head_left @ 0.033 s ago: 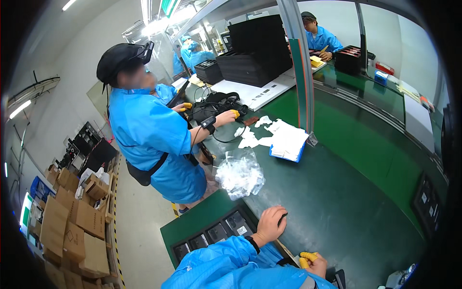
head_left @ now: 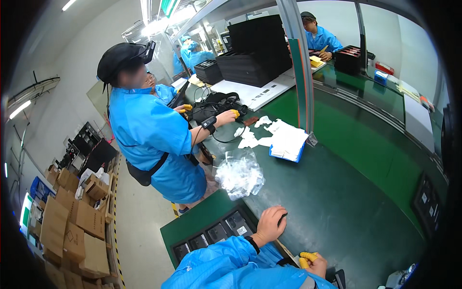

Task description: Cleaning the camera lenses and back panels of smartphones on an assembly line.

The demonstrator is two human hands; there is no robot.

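My left hand (head_left: 270, 224) rests on the edge of the dark green bench (head_left: 332, 212), its fingers curled in. A small black piece (head_left: 282, 218) shows between its thumb and fingers; its kind cannot be made out. Lower right, my right hand (head_left: 314, 264) lies by the same edge with bent fingers, and yellow finger cots cover some of them. What it holds, if anything, is hidden. Beside my left forearm lies a black tray (head_left: 211, 224) with several dark, phone-like devices in its slots. Past my left hand sits a clear plastic bag (head_left: 239, 174) full of crumpled white scraps.
A blue box of white wipes (head_left: 288, 144) stands near a metal post (head_left: 301, 72). On the left, a co-worker (head_left: 149, 130) in blue handles black straps and cables (head_left: 216, 107). Black trays (head_left: 257, 58) are stacked behind. Cardboard boxes (head_left: 72, 226) line the floor at far left.
The near co-worker's head has shifted very slightly to the right, and more of the person behind shows. My hands and the things on the bench have not moved.
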